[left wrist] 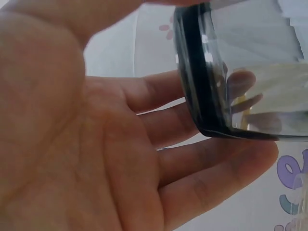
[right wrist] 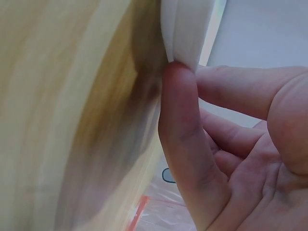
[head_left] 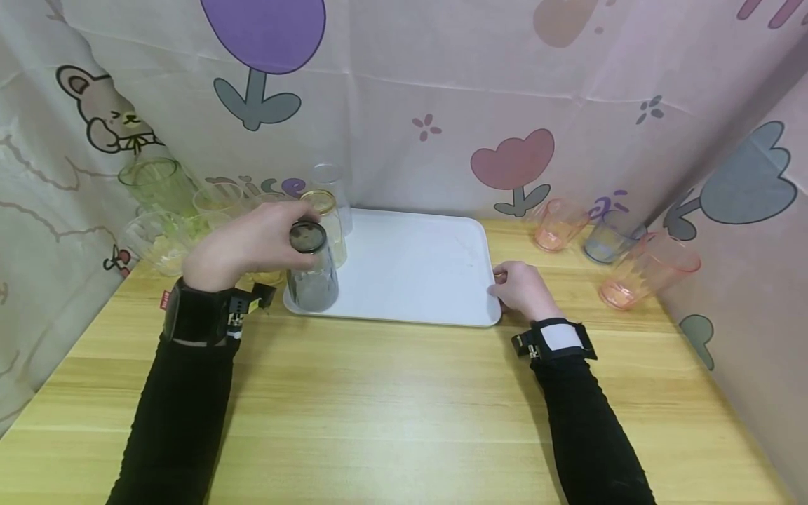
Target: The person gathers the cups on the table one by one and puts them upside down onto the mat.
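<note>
My left hand (head_left: 249,242) grips a grey glass (head_left: 314,284) from above, thumb and fingers around its dark upper end. In the left wrist view that end is the glass's thick dark base (left wrist: 197,72), so the glass is upside down. It stands at the front left corner of a white tray (head_left: 410,270). Right behind it, at the tray's left side, is a yellowish glass (head_left: 337,245), also upturned. My right hand (head_left: 522,289) pinches the tray's right edge near the front corner; the right wrist view shows thumb and finger on the tray rim (right wrist: 185,38).
Left of the tray cluster several clear and green glasses, among them a tall green one (head_left: 158,182). A clear glass (head_left: 333,189) rises at the back left corner. On the right stand an orange glass (head_left: 555,224), a blue-grey glass (head_left: 609,238) and a larger orange glass (head_left: 644,273). A patterned curtain (head_left: 404,84) hangs behind.
</note>
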### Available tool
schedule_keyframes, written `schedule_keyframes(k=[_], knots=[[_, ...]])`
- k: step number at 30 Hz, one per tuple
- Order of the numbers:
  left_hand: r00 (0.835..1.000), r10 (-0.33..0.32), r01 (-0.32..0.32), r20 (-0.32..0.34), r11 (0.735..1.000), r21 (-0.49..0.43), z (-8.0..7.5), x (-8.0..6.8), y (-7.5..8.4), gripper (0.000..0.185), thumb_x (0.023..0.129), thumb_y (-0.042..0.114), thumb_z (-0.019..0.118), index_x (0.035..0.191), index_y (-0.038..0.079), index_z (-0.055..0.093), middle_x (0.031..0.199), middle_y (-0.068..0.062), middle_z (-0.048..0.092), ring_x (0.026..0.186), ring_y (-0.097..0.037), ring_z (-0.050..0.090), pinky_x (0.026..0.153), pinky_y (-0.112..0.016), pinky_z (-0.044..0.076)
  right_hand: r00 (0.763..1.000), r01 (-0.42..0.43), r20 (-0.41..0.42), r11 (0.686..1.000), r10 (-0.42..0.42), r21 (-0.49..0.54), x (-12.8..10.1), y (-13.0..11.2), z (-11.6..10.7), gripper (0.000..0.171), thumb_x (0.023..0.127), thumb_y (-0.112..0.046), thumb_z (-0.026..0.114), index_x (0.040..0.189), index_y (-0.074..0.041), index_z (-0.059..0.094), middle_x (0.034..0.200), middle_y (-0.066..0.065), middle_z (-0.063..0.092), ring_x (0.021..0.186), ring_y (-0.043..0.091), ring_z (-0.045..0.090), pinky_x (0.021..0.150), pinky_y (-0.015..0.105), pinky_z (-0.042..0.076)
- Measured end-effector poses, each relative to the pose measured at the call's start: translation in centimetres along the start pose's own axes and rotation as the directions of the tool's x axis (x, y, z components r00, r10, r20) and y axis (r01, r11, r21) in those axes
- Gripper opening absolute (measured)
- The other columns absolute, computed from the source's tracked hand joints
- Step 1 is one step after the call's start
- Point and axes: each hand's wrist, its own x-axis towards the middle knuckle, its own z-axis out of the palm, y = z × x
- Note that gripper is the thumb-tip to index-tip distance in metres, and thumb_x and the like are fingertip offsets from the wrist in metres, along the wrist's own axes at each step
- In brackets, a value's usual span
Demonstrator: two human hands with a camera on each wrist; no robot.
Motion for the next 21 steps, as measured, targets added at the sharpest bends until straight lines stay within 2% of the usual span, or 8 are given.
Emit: schedule_keyframes(k=[5,13,21], knots=[[1.0,-0.023,0.023,0.015,1.0,0.009,0.07,0.22,-0.45,0.066,0.083,0.016,0.079,0.142,0.002,0.054,0.135,-0.017,0.062,0.112,-0.031,0.061,0.091,-0.051,0.055,1.0,0.001,-0.004,1.0,-0.001,0.003,-0.02,0.06,0.04,0.043,0.097,-0.005,0.066,0.136,0.011,0.058,0.119,0.027,0.068,0.075,0.021,0.071,0.063,0.026,0.054],[0.998,-0.046,0.046,0.039,0.999,-0.003,0.26,0.47,-0.67,0.067,0.082,0.014,0.078,0.143,0.003,0.053,0.136,-0.017,0.062,0.105,-0.03,0.059,0.084,-0.046,0.056,1.0,0.01,-0.009,1.0,-0.01,-0.006,0.0,0.07,-0.02,0.043,0.097,-0.005,0.067,0.135,0.012,0.058,0.118,0.026,0.069,0.072,0.018,0.07,0.064,0.025,0.053],[0.998,-0.055,0.055,0.035,0.998,0.019,0.21,0.49,-0.56,0.067,0.082,0.016,0.079,0.143,0.003,0.055,0.134,-0.017,0.064,0.104,-0.03,0.06,0.083,-0.046,0.056,1.0,-0.001,-0.003,1.0,0.001,0.006,-0.04,0.02,-0.01,0.044,0.097,-0.005,0.067,0.136,0.011,0.058,0.119,0.026,0.068,0.073,0.019,0.07,0.062,0.025,0.054]])
